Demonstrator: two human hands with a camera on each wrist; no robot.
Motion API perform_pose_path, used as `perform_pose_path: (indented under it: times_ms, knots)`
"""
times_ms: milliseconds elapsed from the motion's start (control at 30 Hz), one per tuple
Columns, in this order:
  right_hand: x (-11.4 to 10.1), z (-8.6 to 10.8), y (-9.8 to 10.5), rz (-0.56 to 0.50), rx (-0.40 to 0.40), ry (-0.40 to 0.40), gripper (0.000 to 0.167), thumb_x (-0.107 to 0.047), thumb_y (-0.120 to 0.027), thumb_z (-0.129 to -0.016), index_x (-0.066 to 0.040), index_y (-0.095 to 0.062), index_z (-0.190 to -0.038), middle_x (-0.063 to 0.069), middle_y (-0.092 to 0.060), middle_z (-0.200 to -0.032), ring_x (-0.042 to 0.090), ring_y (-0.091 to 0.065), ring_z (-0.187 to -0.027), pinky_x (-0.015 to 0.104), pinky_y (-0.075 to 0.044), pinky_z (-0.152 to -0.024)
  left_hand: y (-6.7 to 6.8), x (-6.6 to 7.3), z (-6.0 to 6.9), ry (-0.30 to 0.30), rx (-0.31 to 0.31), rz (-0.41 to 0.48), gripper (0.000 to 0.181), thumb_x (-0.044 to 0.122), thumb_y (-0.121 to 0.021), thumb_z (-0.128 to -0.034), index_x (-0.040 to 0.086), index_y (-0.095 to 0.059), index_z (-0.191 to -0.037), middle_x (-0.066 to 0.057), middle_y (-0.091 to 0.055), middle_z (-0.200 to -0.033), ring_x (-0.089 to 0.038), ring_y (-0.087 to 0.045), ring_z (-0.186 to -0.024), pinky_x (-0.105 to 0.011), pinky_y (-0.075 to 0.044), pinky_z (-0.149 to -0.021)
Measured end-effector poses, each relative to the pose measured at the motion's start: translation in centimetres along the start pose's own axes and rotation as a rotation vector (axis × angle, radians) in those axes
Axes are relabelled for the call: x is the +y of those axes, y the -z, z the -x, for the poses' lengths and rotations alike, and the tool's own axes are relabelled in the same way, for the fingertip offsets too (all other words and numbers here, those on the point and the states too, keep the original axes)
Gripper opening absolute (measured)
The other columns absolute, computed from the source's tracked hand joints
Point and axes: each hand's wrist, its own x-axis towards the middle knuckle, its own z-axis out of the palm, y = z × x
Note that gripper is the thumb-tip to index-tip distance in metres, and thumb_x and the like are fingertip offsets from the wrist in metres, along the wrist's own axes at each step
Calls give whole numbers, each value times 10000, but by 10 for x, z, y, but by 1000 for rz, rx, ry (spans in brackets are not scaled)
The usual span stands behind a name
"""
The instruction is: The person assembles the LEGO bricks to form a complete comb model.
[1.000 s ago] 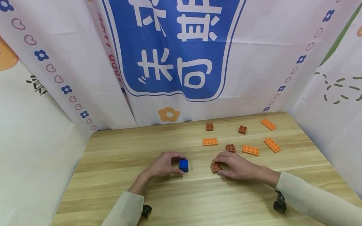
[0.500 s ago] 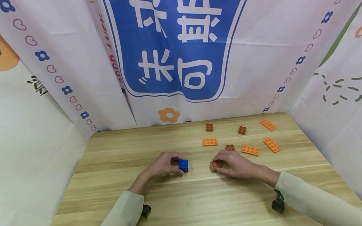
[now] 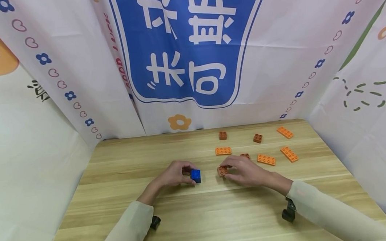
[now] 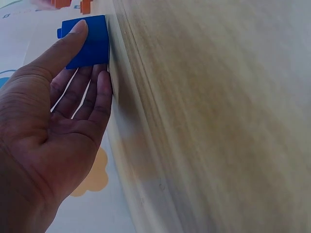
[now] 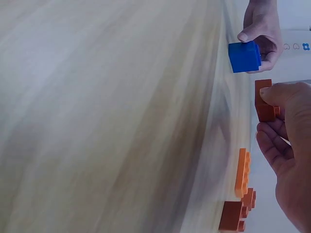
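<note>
A blue block (image 3: 196, 176) with studs on top stands on the wooden table. My left hand (image 3: 177, 173) holds it, thumb on one side and fingers on the other; the left wrist view shows the thumb pressed to the block's side (image 4: 97, 43). To the right, my right hand (image 3: 244, 170) pinches a reddish-brown four-stud brick (image 3: 222, 171) between thumb and fingers. In the right wrist view this brown brick (image 5: 264, 108) appears raised off the table, apart from the blue block (image 5: 244, 57). Another brown brick (image 3: 245, 156) lies partly hidden behind the right hand.
Behind the right hand lie flat orange bricks, one at the left (image 3: 223, 151), one near the hand (image 3: 266, 159), others at the right (image 3: 289, 154) and far right (image 3: 285, 132). Two brown bricks (image 3: 223, 135) (image 3: 257, 138) sit farther back. A printed curtain (image 3: 193, 118) borders the table.
My right hand has moved left and slightly away from me with the brown brick, closer to the blue block. The left hand and blue block have stayed in place.
</note>
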Motion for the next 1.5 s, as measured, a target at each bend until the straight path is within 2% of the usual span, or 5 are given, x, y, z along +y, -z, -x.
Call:
perform_pose_path:
  times_ms: [500, 833, 1167, 1333, 1500]
  knots:
    - [-12, -23, -4, -56, 9, -45, 374, -192, -814, -959, -79, -713, -1301, 23, -729, -1237, 149, -687, -1095, 396, -600, -926, 2, -1, -3, 29, -10, 9, 344, 69, -905, -843, 33, -747, -1147, -63, -754, -1121, -159, -700, -1031, -271, -603, -902]
    - [-17, -37, -13, -141, 91, 26, 359, -92, -841, -915, -51, -728, -1254, 50, -740, -1154, 194, -711, -996, 427, -621, -842, 2, -5, -4, 9, -7, 14, 320, 83, -909, -841, 46, -753, -1117, -55, -761, -1126, -139, -704, -1032, -271, -603, -907]
    - [-23, -46, -21, -180, 94, -22, 341, -127, -842, -923, -45, -735, -1237, 60, -742, -1141, 254, -730, -981, 411, -625, -846, 2, -4, -2, -1, 4, 31, 301, 75, -906, -845, 44, -750, -1101, -53, -754, -1090, -174, -719, -1027, -295, -608, -911]
    - [-27, -52, -24, -211, 83, -61, 349, -109, -852, -909, -42, -739, -1232, 71, -747, -1134, 236, -737, -984, 414, -627, -852, 2, -4, -3, 11, 9, 24, 308, 76, -910, -839, 41, -745, -1097, -40, -749, -1060, -142, -704, -996, -268, -606, -892]
    - [-28, -57, -30, -234, 83, -65, 345, -79, -859, -895, -30, -743, -1216, 84, -753, -1125, 227, -742, -979, 408, -630, -851, 2, -4, -3, 16, 11, 17, 330, 79, -915, -835, 33, -738, -1110, -47, -747, -1064, -153, -707, -999, -263, -606, -886]
